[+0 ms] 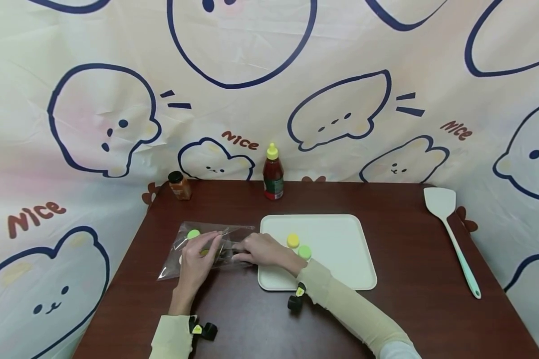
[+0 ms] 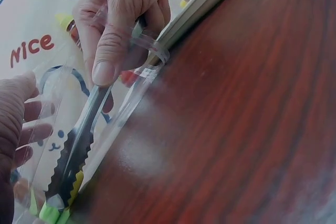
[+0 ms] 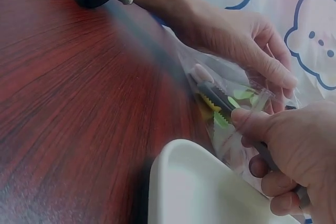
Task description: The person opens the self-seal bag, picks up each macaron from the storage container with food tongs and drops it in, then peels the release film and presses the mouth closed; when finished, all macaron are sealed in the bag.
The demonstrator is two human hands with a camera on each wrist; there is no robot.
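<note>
A clear plastic bag [image 1: 172, 259] lies left of the white tray, with green and yellow round pieces inside, such as the green one [image 1: 193, 234]. My left hand [image 1: 197, 259] pinches the bag's upper film near its mouth. My right hand [image 1: 262, 248] reaches across the tray's left edge and grips dark metal tongs [image 2: 73, 150]. Their serrated ends reach into the bag, close to green and yellow pieces [image 2: 50, 212]. Whether the tongs clasp a piece, I cannot tell. A yellow disc [image 1: 293, 241] and a green disc [image 1: 304, 252] sit on the tray beneath the right wrist.
The white tray [image 1: 337, 249] stands mid-table. Behind are a red sauce bottle [image 1: 273, 177] with a yellow cap and a small black-capped spice jar [image 1: 179, 186]. A white spatula [image 1: 451, 229] with a green handle lies at the right. A printed cloth [image 1: 260, 114] hangs behind.
</note>
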